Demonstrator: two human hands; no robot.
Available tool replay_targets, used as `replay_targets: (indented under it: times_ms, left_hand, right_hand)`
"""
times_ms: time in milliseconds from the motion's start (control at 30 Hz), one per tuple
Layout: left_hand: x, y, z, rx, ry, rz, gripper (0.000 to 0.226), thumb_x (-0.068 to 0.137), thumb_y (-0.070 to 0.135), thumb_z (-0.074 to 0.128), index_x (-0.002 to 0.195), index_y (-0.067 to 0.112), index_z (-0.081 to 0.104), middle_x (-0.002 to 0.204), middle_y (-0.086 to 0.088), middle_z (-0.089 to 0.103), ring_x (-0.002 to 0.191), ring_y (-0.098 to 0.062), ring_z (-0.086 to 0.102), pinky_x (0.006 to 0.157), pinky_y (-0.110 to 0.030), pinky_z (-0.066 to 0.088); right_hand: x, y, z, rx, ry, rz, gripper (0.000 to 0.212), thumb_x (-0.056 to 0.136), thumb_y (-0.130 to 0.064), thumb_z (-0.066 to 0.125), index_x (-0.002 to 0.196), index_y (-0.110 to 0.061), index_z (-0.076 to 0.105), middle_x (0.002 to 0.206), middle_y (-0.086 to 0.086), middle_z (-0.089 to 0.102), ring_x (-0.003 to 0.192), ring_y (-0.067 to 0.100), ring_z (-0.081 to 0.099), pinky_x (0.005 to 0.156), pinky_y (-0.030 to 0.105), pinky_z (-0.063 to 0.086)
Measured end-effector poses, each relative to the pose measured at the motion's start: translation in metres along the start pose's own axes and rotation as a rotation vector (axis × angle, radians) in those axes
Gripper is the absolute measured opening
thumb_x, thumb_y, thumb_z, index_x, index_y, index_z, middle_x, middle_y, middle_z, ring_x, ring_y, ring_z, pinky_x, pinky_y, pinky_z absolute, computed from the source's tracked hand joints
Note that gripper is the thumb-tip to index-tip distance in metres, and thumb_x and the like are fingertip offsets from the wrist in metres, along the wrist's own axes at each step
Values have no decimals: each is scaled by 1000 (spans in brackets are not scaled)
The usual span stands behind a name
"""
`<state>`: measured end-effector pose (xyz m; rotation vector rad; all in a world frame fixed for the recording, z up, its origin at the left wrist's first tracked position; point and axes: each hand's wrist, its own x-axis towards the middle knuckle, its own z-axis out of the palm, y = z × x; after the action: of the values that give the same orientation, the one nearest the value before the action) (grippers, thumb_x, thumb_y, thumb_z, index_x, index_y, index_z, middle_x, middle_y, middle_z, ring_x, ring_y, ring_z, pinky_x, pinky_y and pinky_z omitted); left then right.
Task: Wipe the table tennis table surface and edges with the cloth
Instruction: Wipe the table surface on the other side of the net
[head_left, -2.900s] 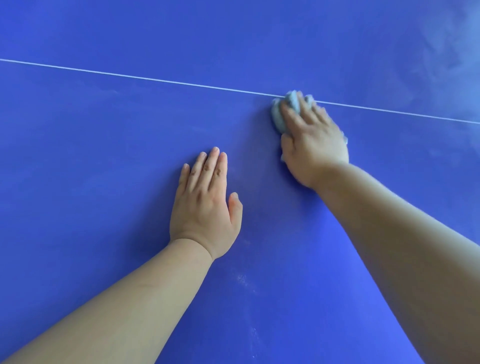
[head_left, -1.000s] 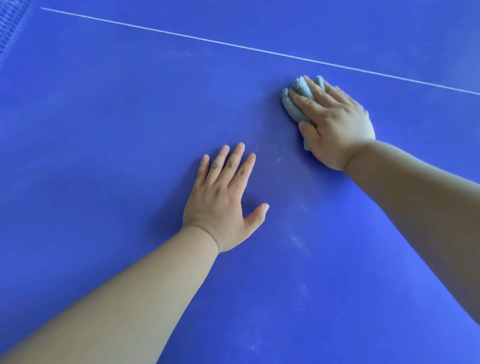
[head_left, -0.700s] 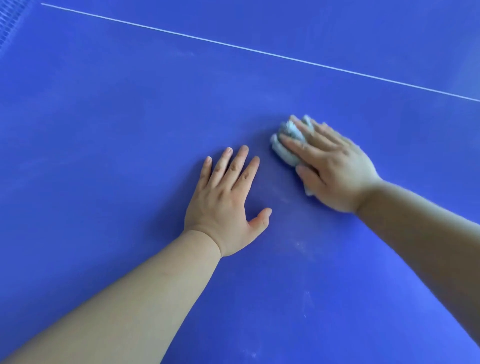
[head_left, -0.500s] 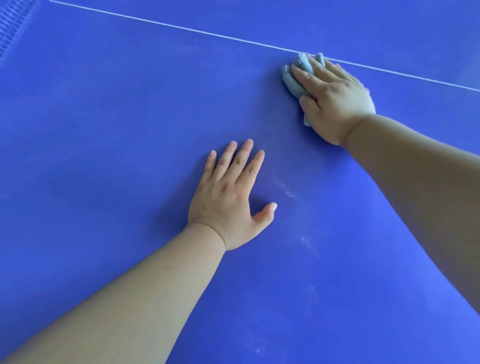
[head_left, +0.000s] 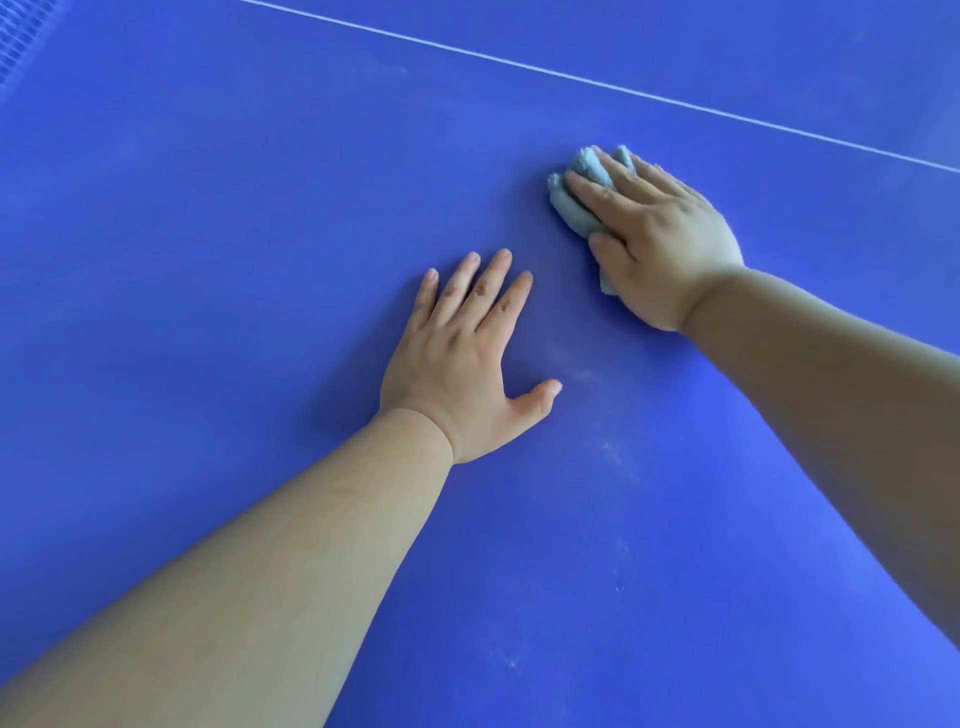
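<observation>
The blue table tennis table (head_left: 208, 260) fills the view. My right hand (head_left: 654, 239) holds a bunched light-blue cloth (head_left: 569, 205) down on the surface at the upper right. Its fingers curve over the wad and its thumb lies against the wad's near side. Bits of cloth stick out past the fingertips and below the thumb. My left hand (head_left: 462, 358) rests flat on the table in the middle, fingers straight and spread, a hand's width to the near left of the cloth.
A thin white line (head_left: 571, 78) crosses the table beyond the cloth. The net's mesh (head_left: 21, 36) shows at the top left corner. Faint whitish dust smears (head_left: 613, 452) lie between my two arms.
My right hand slid the cloth back from the white line towards me, after earlier strokes to and fro. My left hand stayed planted flat.
</observation>
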<state>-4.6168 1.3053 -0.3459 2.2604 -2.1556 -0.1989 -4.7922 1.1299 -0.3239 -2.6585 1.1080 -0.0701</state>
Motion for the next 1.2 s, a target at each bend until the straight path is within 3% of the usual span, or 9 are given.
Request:
replay_targets:
  times_ms: [67, 233, 367, 533, 667, 833, 1000, 1200]
  left_hand:
    - [-1, 1, 1, 0, 9, 9, 102, 83, 81, 31, 165, 22, 19, 174, 1, 8, 160, -23, 4, 129, -52, 8]
    - [-5, 1, -7, -7, -35, -8, 108, 81, 85, 25, 165, 16, 20, 174, 1, 8, 160, -21, 3, 129, -50, 6]
    - [-45, 8, -10, -64, -96, -28, 107, 82, 84, 27, 166, 18, 14, 175, 0, 0, 160, -21, -4, 129, -50, 1]
    - [-117, 14, 3, -16, -92, -14, 105, 85, 80, 33, 166, 16, 16, 175, -2, 0, 161, -23, -3, 129, -52, 6]
    - [-116, 12, 11, -9, -43, -32, 103, 85, 76, 38, 166, 16, 17, 175, -1, 5, 161, -24, 2, 129, -52, 10]
    - [-117, 14, 8, 0, -72, -34, 106, 84, 78, 37, 166, 16, 15, 175, 0, 4, 161, -24, 2, 129, -52, 8]
    - [-117, 14, 4, -5, -83, -39, 106, 83, 79, 33, 166, 17, 13, 175, 0, 3, 161, -23, 1, 129, -50, 5]
    - [-118, 13, 7, -12, -45, -38, 105, 83, 79, 36, 166, 17, 17, 174, -1, 8, 160, -25, 6, 129, -51, 9]
  right_hand:
    - [1, -5, 3, -15, 14, 13, 61, 100, -32, 29, 161, -35, 33, 170, -8, 24, 159, 23, 18, 130, 39, 12]
    - [-85, -45, 18, -8, -5, -172, 56, 102, -24, 36, 157, -32, 43, 166, -6, 35, 155, 28, 30, 127, 46, 23]
    - [-142, -60, 21, 2, -51, -215, 55, 103, -24, 39, 158, -30, 41, 168, -7, 29, 156, 27, 27, 127, 48, 24]
    - [-90, -43, 9, 36, -56, -80, 60, 102, -30, 31, 161, -25, 35, 169, 0, 27, 158, 29, 22, 128, 48, 20]
    - [-58, -35, 10, -10, -29, -14, 61, 100, -31, 28, 161, -31, 34, 171, -5, 23, 159, 26, 18, 130, 40, 12]
    - [-143, -60, 20, -34, -91, -246, 58, 101, -28, 34, 158, -27, 42, 169, -3, 29, 156, 31, 27, 127, 50, 22]
    - [-185, -62, 26, -50, -179, -433, 58, 104, -29, 39, 162, -28, 34, 171, -5, 22, 158, 26, 21, 127, 49, 23]
    - [-119, -54, 23, -61, -39, -155, 59, 102, -28, 34, 161, -24, 36, 170, 1, 27, 157, 30, 25, 127, 49, 23]
